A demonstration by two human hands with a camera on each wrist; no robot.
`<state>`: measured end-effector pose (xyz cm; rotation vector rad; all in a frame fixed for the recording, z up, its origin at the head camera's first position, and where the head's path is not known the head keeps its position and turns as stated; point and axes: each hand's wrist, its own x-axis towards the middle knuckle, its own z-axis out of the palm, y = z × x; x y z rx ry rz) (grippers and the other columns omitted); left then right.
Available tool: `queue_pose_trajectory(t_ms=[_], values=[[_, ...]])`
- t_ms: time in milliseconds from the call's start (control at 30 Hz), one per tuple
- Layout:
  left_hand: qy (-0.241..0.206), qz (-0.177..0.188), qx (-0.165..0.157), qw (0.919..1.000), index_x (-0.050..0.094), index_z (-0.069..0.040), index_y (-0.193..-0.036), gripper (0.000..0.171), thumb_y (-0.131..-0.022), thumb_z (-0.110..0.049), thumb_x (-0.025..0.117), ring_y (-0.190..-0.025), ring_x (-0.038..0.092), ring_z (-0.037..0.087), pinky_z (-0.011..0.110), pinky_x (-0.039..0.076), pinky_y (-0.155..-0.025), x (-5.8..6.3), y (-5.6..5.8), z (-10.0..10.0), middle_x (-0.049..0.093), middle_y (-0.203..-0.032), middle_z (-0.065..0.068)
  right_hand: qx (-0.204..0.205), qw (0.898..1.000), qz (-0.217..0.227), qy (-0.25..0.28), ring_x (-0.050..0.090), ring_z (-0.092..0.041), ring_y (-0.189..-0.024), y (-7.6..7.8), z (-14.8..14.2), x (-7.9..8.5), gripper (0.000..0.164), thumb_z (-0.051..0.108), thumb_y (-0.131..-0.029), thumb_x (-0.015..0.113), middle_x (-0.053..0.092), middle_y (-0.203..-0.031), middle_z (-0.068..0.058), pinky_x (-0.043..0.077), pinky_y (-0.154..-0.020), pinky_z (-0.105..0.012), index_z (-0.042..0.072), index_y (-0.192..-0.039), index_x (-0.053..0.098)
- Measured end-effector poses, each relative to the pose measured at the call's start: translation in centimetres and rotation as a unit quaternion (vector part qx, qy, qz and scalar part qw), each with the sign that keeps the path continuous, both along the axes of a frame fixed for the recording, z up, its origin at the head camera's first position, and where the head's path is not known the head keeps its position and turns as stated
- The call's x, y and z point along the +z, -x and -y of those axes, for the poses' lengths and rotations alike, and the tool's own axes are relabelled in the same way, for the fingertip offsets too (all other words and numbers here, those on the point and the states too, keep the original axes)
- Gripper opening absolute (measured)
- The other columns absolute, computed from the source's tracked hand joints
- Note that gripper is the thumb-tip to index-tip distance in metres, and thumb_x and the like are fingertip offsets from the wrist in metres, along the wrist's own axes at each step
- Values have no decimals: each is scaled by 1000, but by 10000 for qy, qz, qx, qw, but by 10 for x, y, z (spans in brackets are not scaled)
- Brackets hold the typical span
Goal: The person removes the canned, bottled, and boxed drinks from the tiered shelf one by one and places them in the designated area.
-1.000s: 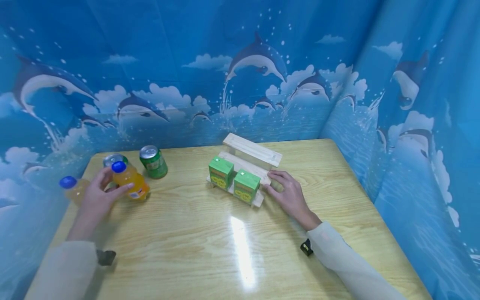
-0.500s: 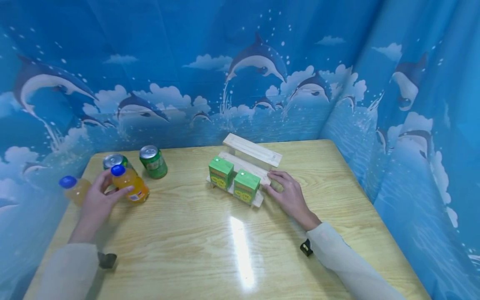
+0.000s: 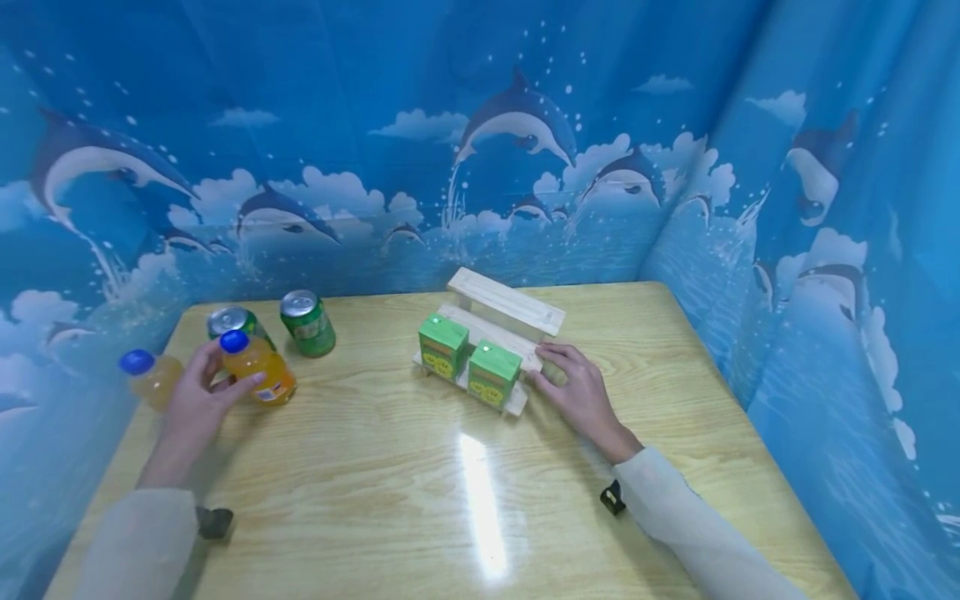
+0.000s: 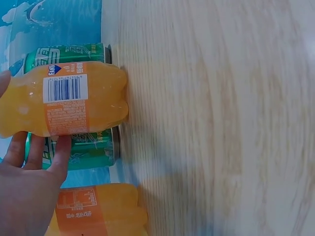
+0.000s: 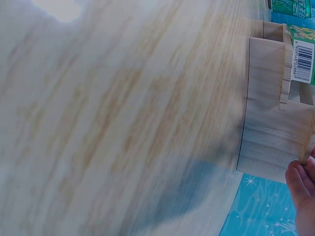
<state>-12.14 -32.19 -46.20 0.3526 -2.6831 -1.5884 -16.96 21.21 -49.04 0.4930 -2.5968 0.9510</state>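
In the head view my left hand (image 3: pixel 197 400) grips an orange soda bottle (image 3: pixel 262 371) with a blue cap, thumb on one side and fingers on the other. The left wrist view shows its Fanta label and barcode; the bottle (image 4: pixel 64 101) stands close to the table. A second orange bottle (image 3: pixel 155 379) is left of that hand. Two green cans (image 3: pixel 307 325) stand behind the held bottle. My right hand (image 3: pixel 577 387) holds the right end of a stepped wooden rack (image 3: pixel 506 298). Its fingertips (image 5: pixel 296 177) pinch the wooden side panel.
Two green juice cartons (image 3: pixel 491 375) stand on the rack's lowest front step. The wood-grain table (image 3: pixel 375 483) reaches back to a blue dolphin-print curtain (image 3: pixel 360 150), which also hangs along the left and right sides.
The held bottle has lowered slightly and shifted a little toward me, showing more of the can behind it. My right hand and the rack stay put.
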Motion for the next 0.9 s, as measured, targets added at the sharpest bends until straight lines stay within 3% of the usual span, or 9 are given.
queue_pose_trajectory(t_ms=[133,267,367,433,500,600,733,800,900], values=[[-90,49,-52,9999,16,-29,-176,91,-106,-49,70,-165,19,51,72,28,-128,1,-1,1,13,-183,18,5,10000,-45,20,72,-39,-125,0,0,-1,44,18,-92,90,75,-134,-19,58,-111,-54,-2,-129,76],[-89,-74,80,9999,17,-38,-175,87,-106,-48,70,-167,21,44,64,30,-131,4,-2,-1,16,-184,10,21,10000,-34,62,72,-40,-126,0,-1,-1,44,18,-92,89,75,-134,-19,58,-112,-55,-2,-129,76],[-8,-344,123,9993,24,-39,-173,82,-106,-44,71,-165,29,34,35,36,-132,8,-2,-2,25,-182,1,17,10000,-55,43,72,-40,-125,0,-1,-2,44,18,-92,89,75,-134,-19,58,-111,-55,-2,-129,76],[21,-538,105,9985,28,-37,-172,79,-107,-41,71,-162,33,29,14,39,-124,12,-2,-3,30,-180,-3,13,10000,-89,25,72,-39,-125,1,-1,-3,44,18,-92,89,75,-133,-19,58,-111,-54,-2,-129,76],[60,-703,91,9975,31,-33,-172,76,-107,-38,71,-161,35,27,2,39,-113,16,-2,-4,32,-179,-5,18,9999,-120,11,72,-39,-124,1,-1,-3,43,18,-92,89,75,-133,-19,58,-110,-55,-2,-128,76],[94,-847,121,9963,36,-29,-170,73,-107,-37,71,-161,36,28,14,36,-125,23,0,-7,35,-178,-4,27,9999,-102,21,72,-39,-125,1,-1,-3,43,17,-92,89,75,-133,-19,58,-110,-54,-2,-129,76],[143,-837,71,9964,40,-29,-168,69,-107,-41,71,-162,34,32,54,30,-136,32,4,-8,35,-178,-2,21,10000,-39,47,72,-39,-126,0,0,-2,43,18,-92,89,75,-134,-19,58,-111,-54,-1,-129,76],[154,-821,8,9965,41,-30,-168,68,-107,-41,70,-163,33,33,60,27,-135,36,5,-8,35,-178,-2,23,10000,-41,62,72,-39,-126,0,0,-2,44,18,-92,89,75,-134,-19,58,-111,-54,-1,-129,76],[220,-913,-55,9956,44,-27,-167,66,-108,-41,69,-163,34,34,58,26,-136,43,8,-9,38,-176,1,32,9999,-76,70,72,-39,-125,1,0,-2,43,18,-92,89,75,-134,-19,58,-111,-54,-1,-129,77]])
